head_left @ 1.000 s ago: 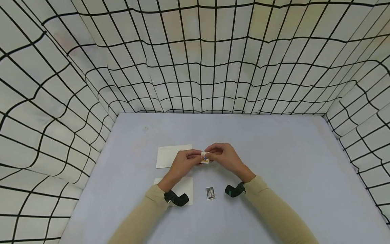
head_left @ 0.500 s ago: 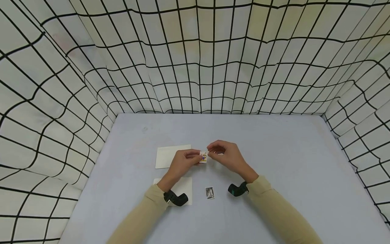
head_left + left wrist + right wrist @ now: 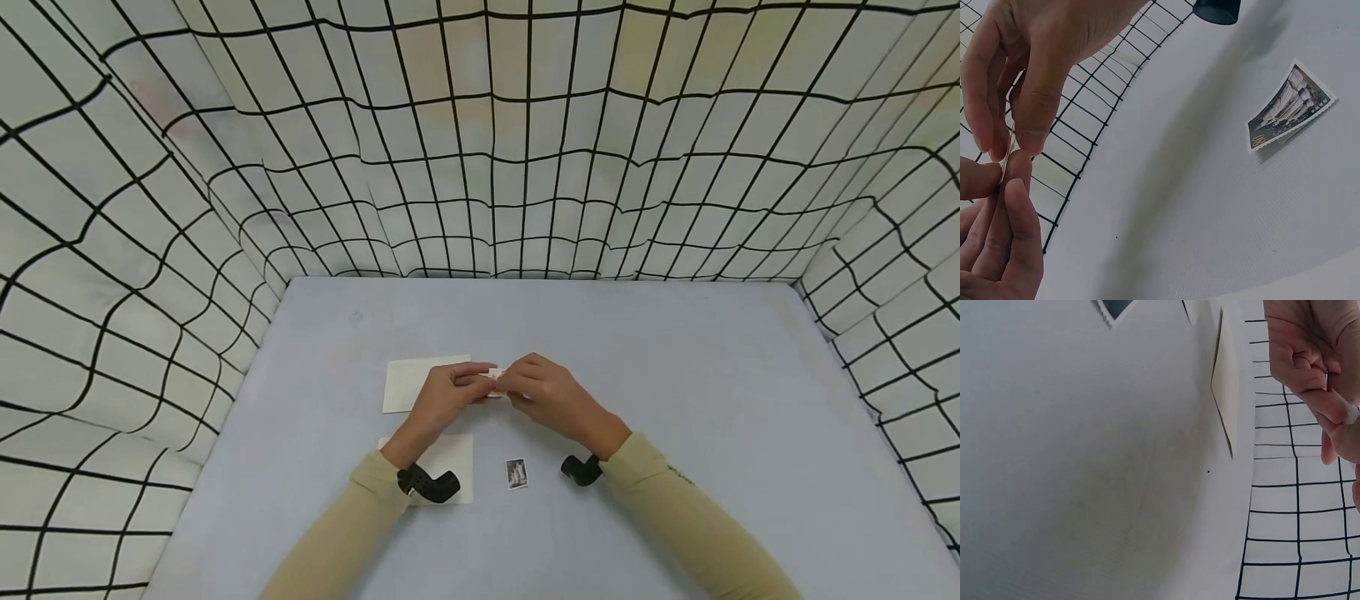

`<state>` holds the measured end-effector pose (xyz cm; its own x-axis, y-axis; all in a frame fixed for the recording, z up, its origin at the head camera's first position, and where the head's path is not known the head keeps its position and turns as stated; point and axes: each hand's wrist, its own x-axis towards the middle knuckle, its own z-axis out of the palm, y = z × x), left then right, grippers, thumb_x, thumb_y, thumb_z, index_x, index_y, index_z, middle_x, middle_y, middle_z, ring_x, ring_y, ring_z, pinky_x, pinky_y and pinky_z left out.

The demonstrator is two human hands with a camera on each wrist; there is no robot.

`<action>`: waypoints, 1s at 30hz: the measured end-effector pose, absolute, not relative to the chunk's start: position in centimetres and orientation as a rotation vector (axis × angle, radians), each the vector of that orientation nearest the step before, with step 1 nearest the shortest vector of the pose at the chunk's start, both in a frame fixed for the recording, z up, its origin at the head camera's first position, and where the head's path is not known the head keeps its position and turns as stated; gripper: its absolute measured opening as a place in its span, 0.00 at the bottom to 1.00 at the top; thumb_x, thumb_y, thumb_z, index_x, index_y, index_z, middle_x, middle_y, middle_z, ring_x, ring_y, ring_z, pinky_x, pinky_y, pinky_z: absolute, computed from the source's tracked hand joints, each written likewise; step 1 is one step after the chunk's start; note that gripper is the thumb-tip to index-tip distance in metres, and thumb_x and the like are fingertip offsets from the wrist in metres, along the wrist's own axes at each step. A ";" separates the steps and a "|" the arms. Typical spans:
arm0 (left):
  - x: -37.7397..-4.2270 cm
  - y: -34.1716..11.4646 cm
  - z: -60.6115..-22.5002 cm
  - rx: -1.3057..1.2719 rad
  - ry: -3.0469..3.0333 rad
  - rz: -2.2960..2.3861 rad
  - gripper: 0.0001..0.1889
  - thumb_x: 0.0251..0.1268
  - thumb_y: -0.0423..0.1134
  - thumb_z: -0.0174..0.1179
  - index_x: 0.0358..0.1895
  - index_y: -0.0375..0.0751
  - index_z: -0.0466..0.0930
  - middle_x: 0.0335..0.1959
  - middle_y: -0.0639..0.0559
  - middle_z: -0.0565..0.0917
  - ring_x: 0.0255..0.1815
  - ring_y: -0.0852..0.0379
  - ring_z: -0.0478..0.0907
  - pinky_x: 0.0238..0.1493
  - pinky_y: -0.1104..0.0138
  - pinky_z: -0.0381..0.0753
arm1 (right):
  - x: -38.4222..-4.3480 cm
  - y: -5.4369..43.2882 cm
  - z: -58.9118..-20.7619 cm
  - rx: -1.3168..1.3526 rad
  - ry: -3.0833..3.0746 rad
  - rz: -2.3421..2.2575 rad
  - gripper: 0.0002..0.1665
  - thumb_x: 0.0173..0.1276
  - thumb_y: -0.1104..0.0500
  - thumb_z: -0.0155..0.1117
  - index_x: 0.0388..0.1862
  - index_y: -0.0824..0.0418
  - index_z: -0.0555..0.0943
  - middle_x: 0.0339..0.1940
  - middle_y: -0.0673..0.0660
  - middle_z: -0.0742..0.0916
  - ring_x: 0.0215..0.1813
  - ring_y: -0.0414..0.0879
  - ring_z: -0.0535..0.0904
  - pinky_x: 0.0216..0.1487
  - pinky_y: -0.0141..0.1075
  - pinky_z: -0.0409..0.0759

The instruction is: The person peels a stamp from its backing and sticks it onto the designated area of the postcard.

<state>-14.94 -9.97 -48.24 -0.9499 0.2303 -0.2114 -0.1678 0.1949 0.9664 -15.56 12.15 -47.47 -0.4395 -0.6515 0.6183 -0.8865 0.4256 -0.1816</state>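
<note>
Both hands meet over the middle of the table at a small postage stamp (image 3: 496,372) with a pale edge and a coloured picture. My left hand (image 3: 441,397) pinches its left side between thumb and fingers. The right hand (image 3: 553,398) pinches it from the right and covers most of the picture. In the left wrist view the stamp shows nearly edge-on, between the fingertips of both hands. On the table below the hands lies a second stamp (image 3: 517,473), dark grey with a white perforated border; in the left wrist view this grey stamp (image 3: 1291,109) looks slightly curled.
A cream rectangular sheet or envelope (image 3: 401,386) lies behind the left hand. Another pale one (image 3: 453,467) lies partly under the left forearm. White table cloth (image 3: 675,358) extends right. Black-lined netting (image 3: 525,183) stands at the back and both sides.
Half a second ago the right hand had drawn back to the right, baring the stamp's picture. Now its fingers are back on the stamp and cover it. My left hand has hardly moved.
</note>
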 end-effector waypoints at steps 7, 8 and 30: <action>-15.0 -10.0 -48.2 0.085 2.036 1.863 0.23 0.73 0.42 0.65 0.67 0.38 0.79 0.51 0.42 0.92 0.44 0.61 0.91 0.50 0.69 0.89 | -15.6 12.3 -47.6 1.313 -2.174 0.554 0.16 0.55 0.68 0.82 0.42 0.56 0.90 0.40 0.49 0.91 0.49 0.44 0.85 0.54 0.31 0.87; -15.0 -10.0 -48.2 0.089 2.017 1.866 0.23 0.74 0.42 0.64 0.68 0.38 0.79 0.52 0.42 0.91 0.45 0.61 0.91 0.50 0.69 0.89 | -15.6 12.3 -47.7 1.311 -2.164 0.551 0.16 0.55 0.68 0.82 0.42 0.57 0.89 0.40 0.49 0.91 0.49 0.44 0.85 0.53 0.31 0.87; -14.1 -9.6 -48.9 0.388 2.304 1.847 0.14 0.72 0.41 0.67 0.55 0.40 0.87 0.54 0.41 0.90 0.54 0.50 0.90 0.53 0.70 0.88 | -15.3 12.1 -48.6 1.038 -2.321 1.165 0.14 0.61 0.68 0.77 0.46 0.59 0.89 0.39 0.53 0.92 0.38 0.41 0.88 0.41 0.28 0.88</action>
<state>-14.11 -9.64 -48.88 -0.9529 0.3015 0.0344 0.0992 0.2022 0.9743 -15.27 12.08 -48.58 -0.6738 -0.4573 0.5804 -0.7386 0.3956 -0.5459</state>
